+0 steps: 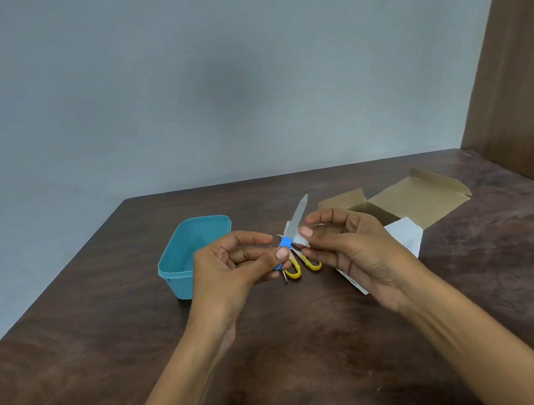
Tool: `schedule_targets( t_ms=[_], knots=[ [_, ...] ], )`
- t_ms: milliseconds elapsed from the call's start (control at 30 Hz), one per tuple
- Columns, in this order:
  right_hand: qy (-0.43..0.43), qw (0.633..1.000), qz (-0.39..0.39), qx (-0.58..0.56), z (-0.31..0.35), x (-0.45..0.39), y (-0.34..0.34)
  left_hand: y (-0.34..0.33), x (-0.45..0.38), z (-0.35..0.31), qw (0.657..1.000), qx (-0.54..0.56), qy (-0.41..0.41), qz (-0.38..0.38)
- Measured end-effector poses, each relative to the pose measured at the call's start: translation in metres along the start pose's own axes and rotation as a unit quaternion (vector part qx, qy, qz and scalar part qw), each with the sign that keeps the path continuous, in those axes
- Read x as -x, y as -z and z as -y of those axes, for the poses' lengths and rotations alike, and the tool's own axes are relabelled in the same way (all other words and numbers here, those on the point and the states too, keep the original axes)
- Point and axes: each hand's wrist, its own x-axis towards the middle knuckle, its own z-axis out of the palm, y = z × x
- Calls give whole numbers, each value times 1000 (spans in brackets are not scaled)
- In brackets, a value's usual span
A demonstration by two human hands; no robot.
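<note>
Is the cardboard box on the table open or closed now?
Open. The cardboard box has its lid flap folded back and a side flap spread out, so its dark inside shows beyond the right hand.

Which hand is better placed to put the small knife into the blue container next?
Probably the left hand: it pinches the knife by its blue handle, and the container stands just beside it. The right hand pinches only the white wrap at the blade and is farther away.

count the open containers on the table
2: a teal plastic tub behind the left hand, and a cardboard box behind the right hand; none seems hidden.
</note>
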Motion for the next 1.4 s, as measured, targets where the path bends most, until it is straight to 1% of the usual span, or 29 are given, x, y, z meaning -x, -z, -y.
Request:
schedule_targets(
  t_ms=[67,233,267,333,367,433,467,533,567,600,700,767,833,900,967,1067,1133,1167,1233,1333,1400],
  knots=[
    [13,999,-12,-29,4,-1,2,-1,0,1,1000,-3,1,7],
    [53,996,-39,-60,7,-1,0,1,-1,2,1000,-18,-14,6],
    [74,994,-56,-56,7,-1,-1,1,0,2,1000,-22,-17,4],
    [148,983,-110,13,6,-3,1,1,0,1,999,-28,-20,-4],
    [197,968,-139,69,5,-5,3,1,0,1,999,-29,-20,-8],
    [304,917,-168,194,1,-6,5,0,0,0,999,-27,-18,-11],
    [356,884,-161,258,-2,-6,6,0,0,0,999,-26,-17,-9],
    [444,799,-121,387,-10,-6,5,-1,1,1,999,-26,-17,-6],
    [470,760,-95,438,-15,-6,4,-2,1,1,1000,-25,-18,-6],
    [480,737,-71,472,-20,-6,3,-2,1,1,999,-25,-19,-7],
    [471,710,-12,524,-29,-7,0,0,1,0,999,-25,-25,-12],
    [473,691,3,547,-30,-8,2,0,1,0,999,-27,-24,-18],
    [471,684,-20,556,-26,-11,7,0,0,0,999,-31,-22,-24],
    [461,686,-63,560,-21,-14,12,-1,0,1,999,-33,-19,-27],
    [458,689,-79,557,-21,-14,14,-1,-1,2,999,-36,-18,-26],
    [473,700,-26,534,-25,-11,10,0,0,1,999,-31,-22,-30],
    [487,693,10,531,-27,-9,6,0,0,1,999,-28,-25,-35],
    [491,687,14,536,-27,-9,7,0,0,1,999,-29,-26,-35],
    [487,685,-9,542,-25,-12,11,-1,0,1,998,-35,-29,-32],
    [470,693,-70,542,-22,-16,18,-2,0,1,998,-42,-29,-22],
    [466,697,-87,538,-22,-17,18,-3,1,1,999,-41,-29,-17]
  ],
)
